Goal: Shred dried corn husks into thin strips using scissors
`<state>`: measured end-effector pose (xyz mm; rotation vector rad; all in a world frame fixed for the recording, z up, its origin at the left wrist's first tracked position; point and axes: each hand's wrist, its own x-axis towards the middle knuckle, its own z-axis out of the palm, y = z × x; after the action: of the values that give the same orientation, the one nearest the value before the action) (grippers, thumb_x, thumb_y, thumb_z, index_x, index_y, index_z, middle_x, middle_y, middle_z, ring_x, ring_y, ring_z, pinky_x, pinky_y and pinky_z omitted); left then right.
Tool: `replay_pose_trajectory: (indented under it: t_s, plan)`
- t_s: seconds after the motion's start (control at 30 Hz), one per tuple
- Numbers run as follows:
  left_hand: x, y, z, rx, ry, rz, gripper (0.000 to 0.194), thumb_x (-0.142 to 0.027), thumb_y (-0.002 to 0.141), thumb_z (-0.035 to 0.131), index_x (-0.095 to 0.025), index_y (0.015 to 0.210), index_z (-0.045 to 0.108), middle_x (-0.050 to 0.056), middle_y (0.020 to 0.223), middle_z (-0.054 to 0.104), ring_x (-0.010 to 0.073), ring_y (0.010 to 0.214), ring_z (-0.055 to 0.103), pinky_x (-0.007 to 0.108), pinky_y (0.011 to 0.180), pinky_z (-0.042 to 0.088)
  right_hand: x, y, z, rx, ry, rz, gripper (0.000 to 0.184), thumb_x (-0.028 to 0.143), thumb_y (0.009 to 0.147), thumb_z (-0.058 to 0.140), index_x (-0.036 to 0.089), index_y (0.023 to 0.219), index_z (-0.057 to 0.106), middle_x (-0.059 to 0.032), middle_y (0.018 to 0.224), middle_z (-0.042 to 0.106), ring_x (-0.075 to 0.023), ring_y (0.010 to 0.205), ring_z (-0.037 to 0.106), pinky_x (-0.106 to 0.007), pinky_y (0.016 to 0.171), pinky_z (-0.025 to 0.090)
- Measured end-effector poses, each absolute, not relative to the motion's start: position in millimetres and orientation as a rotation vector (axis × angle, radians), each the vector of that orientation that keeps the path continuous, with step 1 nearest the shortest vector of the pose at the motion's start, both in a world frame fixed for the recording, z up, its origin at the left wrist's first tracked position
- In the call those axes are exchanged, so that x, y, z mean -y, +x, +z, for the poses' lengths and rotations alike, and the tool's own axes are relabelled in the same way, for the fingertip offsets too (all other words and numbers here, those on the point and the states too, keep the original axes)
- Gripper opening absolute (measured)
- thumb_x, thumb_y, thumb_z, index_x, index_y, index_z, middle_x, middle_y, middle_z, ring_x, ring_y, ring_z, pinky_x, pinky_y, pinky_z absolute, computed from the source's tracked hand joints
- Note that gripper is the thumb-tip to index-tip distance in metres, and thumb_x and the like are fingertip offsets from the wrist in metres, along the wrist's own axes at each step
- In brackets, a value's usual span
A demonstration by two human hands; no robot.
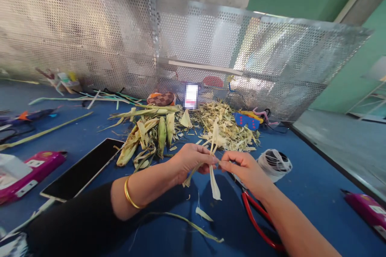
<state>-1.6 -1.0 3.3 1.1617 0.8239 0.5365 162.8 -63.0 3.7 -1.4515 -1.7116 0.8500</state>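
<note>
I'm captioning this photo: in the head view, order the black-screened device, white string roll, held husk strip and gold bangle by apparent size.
1. Black-screened device
2. White string roll and held husk strip: unsure, the latter is longer but thinner
3. Gold bangle

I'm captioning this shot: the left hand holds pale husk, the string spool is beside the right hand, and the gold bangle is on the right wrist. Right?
Not quite: the head view shows the gold bangle on the left wrist. The left hand holds pale husk, and the string spool is beside the right hand.
</note>
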Motion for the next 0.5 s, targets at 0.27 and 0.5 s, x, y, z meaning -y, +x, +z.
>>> replay_pose_trajectory:
  t_s: [0.27, 0.5]
  plan:
    - [-1.9, -6.4, 6.7, -0.709, 1.065, 0.414, 0.035, -0.038, 0.055, 0.079, -0.013, 0.074, 0.065, 0.002, 0.066, 0.068, 0.0099, 0.050, 0.059, 0.023, 0.055, 0.046, 62.1, 164.4, 2.5, 1.646, -1.418, 0.887, 0.027, 0.036, 0.076, 0.056, 0.019, 0.056, 0.050, 0.0031, 0.057, 0.047, -0.0121, 0.060, 0.042, -0.025, 0.059, 0.031]
    - [-2.4, -2.7, 3.4, -0.831, 1.166, 0.536, 0.023, -0.027, 0.054, 0.079, -0.011, 0.063, 0.066, 0.002, 0.056, 0.065, 0.0090, 0.048, 0.057, 0.022, 0.056, 0.047, 62.1, 163.8, 2.5, 1.601, -1.385, 0.936, 0.024, 0.036, 0.076, 0.057, 0.018, 0.060, 0.056, 0.0011, 0.061, 0.054, -0.0129, 0.062, 0.044, -0.026, 0.061, 0.032]
